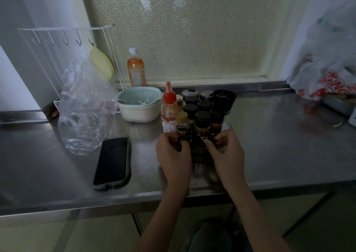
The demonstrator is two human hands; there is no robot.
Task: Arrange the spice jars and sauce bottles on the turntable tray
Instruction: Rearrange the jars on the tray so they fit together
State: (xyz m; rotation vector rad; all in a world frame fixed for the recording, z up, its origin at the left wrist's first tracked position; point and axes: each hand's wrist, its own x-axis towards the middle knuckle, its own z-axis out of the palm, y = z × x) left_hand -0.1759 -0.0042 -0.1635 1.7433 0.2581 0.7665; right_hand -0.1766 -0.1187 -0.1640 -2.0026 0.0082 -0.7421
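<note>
Several black-lidded spice jars (202, 124) stand packed together at the middle of the steel counter. A clear tray edge (230, 126) shows faintly at their right; the rest of the tray is hidden by the jars and my hands. A red-capped sauce bottle (169, 109) stands at the cluster's left. My left hand (173, 155) is wrapped around the lower part of a small dark sauce bottle with a tan cap (182, 124). My right hand (225, 151) curls its fingers around the base of the front spice jar of orange powder.
A dark phone (112, 162) lies left of my hands. A crumpled clear plastic bag (84, 113), stacked bowls (139, 105), an orange drink bottle (135, 68) and a wire rack (63, 37) fill the back left. A plastic bag (327, 78) sits at the far right.
</note>
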